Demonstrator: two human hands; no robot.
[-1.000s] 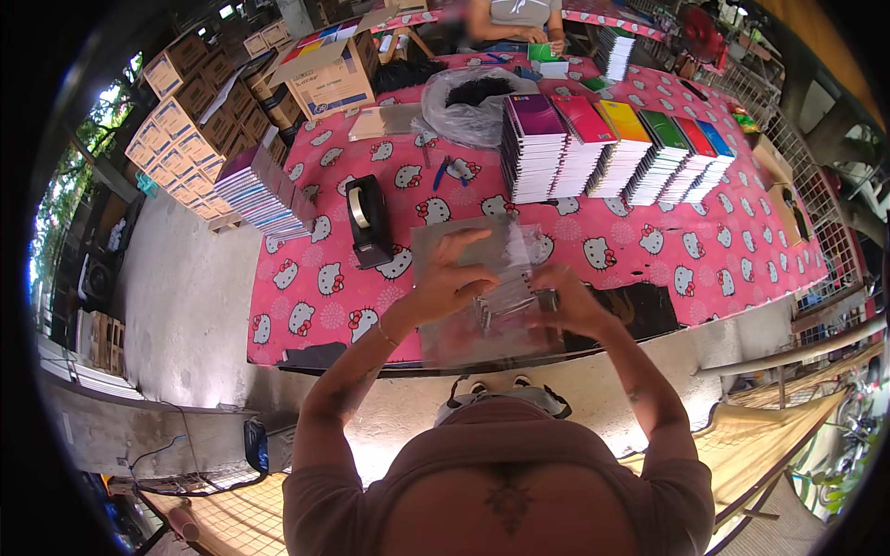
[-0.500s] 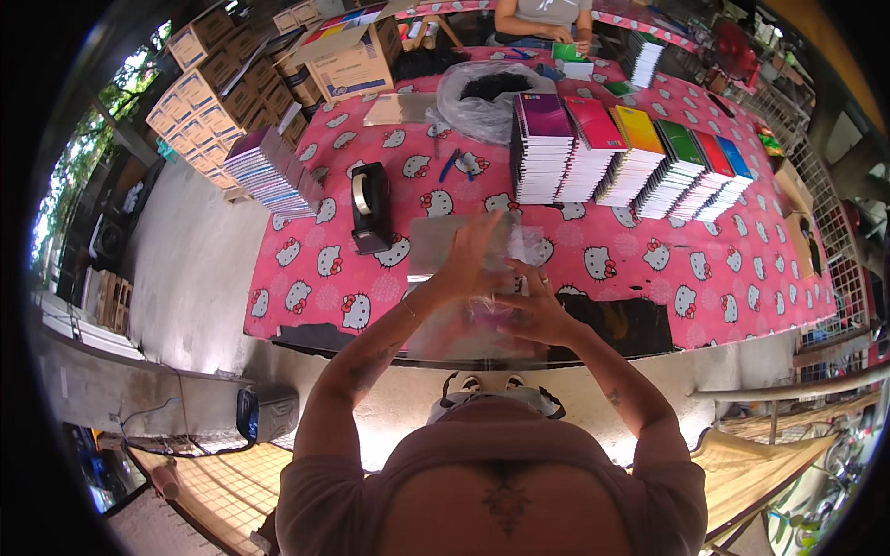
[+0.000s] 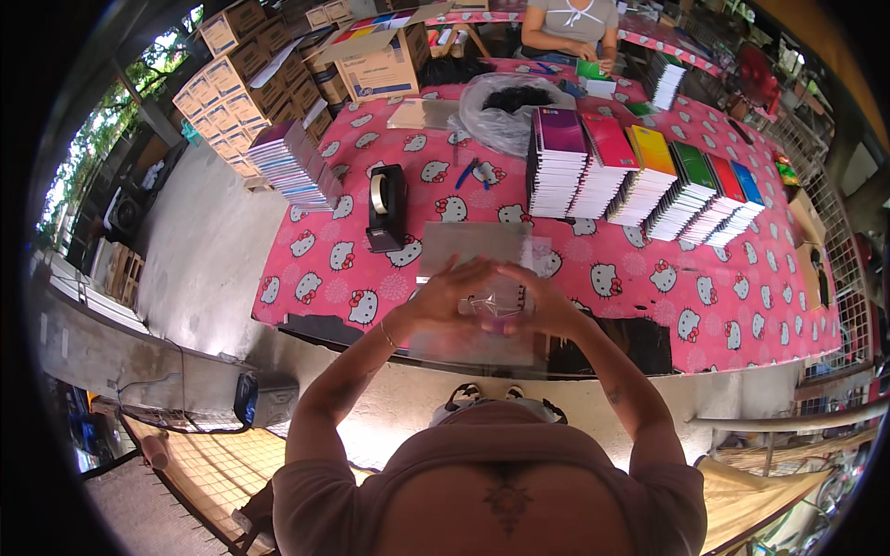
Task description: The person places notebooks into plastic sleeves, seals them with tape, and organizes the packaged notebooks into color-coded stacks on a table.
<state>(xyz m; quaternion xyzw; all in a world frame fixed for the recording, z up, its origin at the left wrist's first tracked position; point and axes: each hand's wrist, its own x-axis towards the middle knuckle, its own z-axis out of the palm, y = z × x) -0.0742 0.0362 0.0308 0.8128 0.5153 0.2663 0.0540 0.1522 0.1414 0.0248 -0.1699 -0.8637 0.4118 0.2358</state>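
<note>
My left hand [image 3: 449,298] and my right hand [image 3: 540,301] are close together above the near edge of the table, fingertips nearly meeting. Both have their fingers stretched out, slightly blurred. Between and under them shows something in shiny clear plastic [image 3: 493,302], with a purple patch and what looks like a spiral binding at its right side. Whether the fingers pinch the plastic, I cannot tell. Beneath lies a flat greyish board [image 3: 477,239], partly hidden by my hands. Left of it stands a black tape dispenser [image 3: 387,211]; blue-handled pliers [image 3: 471,173] lie farther back.
Stacked spiral notebooks [image 3: 559,167] in several colours stand right of centre. Another notebook stack [image 3: 295,171] is at the table's left edge. A clear plastic bag [image 3: 491,120] and an open carton [image 3: 380,69] sit behind. Across the pink tablecloth [image 3: 603,278], a person handles a green notebook.
My left hand has drawn in from over the board, and its fingertips now come close to my right hand's. The whole view has shifted slightly.
</note>
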